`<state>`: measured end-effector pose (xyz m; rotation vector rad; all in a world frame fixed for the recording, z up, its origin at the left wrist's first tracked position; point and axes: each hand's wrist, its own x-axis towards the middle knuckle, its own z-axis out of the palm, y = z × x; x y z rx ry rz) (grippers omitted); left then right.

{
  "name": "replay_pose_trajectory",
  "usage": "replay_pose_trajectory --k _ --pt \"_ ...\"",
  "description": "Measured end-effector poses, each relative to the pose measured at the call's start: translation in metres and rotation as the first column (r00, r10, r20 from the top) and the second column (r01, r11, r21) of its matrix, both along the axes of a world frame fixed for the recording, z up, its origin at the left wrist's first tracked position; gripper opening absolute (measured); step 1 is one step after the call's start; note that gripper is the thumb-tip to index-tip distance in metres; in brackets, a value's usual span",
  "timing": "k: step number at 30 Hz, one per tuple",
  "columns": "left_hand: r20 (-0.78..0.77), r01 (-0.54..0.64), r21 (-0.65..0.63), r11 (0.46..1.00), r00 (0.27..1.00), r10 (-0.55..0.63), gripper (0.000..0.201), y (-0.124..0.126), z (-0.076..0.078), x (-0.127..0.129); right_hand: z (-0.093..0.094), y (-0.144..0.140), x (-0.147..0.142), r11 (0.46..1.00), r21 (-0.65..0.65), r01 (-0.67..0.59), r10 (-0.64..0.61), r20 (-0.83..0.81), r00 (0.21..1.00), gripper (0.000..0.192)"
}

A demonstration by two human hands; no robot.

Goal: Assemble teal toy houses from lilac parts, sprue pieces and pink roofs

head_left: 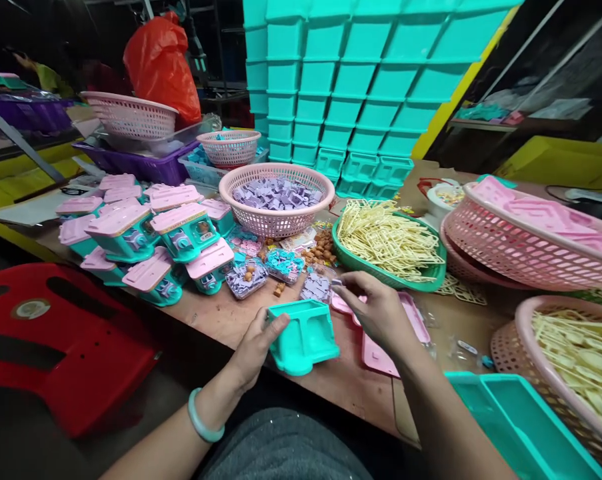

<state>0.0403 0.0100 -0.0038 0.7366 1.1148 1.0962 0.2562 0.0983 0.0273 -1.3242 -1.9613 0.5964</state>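
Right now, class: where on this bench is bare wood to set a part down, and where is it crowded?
Bare wood shows at the near edge, between the finished toys and the teal shell in the left hand. Another strip lies right of the right hand, before the baskets. Farther back it is crowded.

Dim, cluttered workroom around a wooden worktable [341, 387].

Stacked high against the far side: a wall of turquoise crates [351, 73], edged on the right by a slanting yellow beam [461, 87]. Off to the left, a red plastic stool [55, 340] on dark floor, just beside the table edge. Farther back on the left, a bulging red plastic bag [161, 63] above a pink basket [131, 115] and purple trays [141, 163]. To the right, a shadowed shelf [501, 120] with loose bits, lit weakly; brightest over the tabletop.
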Motion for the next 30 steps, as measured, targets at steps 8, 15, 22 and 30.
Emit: replay_pose_trajectory --k 8,15,22,30 --pt "-0.078 0.052 -0.009 0.999 0.996 -0.053 0.058 0.004 0.0 0.012 -0.004 -0.098 -0.015 0.994 -0.093 -0.065 0.043 -0.221 0.974 0.016" --pt "-0.179 0.098 0.017 0.995 0.979 -0.094 0.061 0.005 0.008 0.019 0.002 -0.106 -0.026 0.999 -0.047 0.023 -0.03 -0.167 0.985 0.014" --pt "-0.196 0.103 0.032 0.994 0.976 -0.095 0.07 0.004 0.013 0.023 0.006 -0.104 -0.027 0.982 -0.181 0.064 -0.1 -0.203 0.974 0.025" --pt "-0.253 0.13 0.075 0.989 0.961 -0.107 0.07 0.002 0.012 0.023 -0.001 -0.11 -0.031 0.989 -0.018 0.146 -0.147 -0.095 0.985 0.025"
